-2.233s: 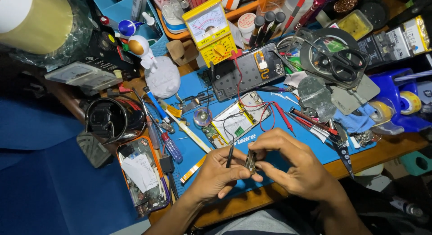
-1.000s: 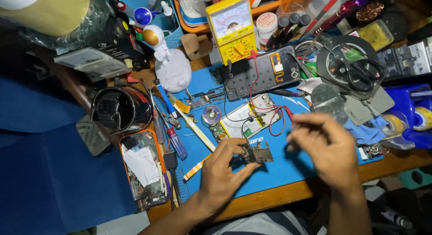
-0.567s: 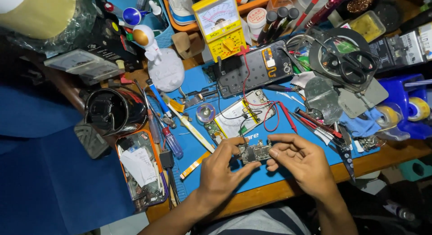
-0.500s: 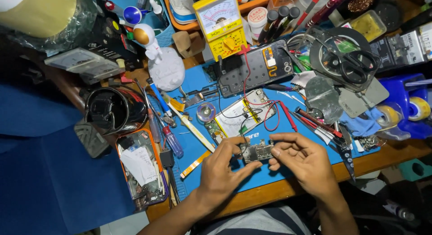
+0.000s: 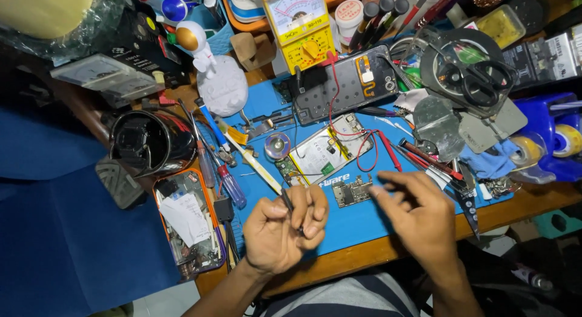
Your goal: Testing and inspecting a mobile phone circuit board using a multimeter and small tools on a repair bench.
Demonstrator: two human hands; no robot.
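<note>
You have one small circuit board (image 5: 351, 191) lying on the blue mat (image 5: 364, 223), between your two hands. Your left hand (image 5: 285, 229) is curled around one thin tool (image 5: 290, 203); your right hand (image 5: 418, 217) is loosely open and empty (half a second ago both pinched the board). One orange tray (image 5: 209, 229) holds paper scraps.

— What are you wearing on your arms?
— Nothing; my left hand (image 5: 284, 232) and right hand (image 5: 424, 217) are bare, forearms uncovered, no rings or watch.
— And below?
— A grey garment with dark stripes.
</note>
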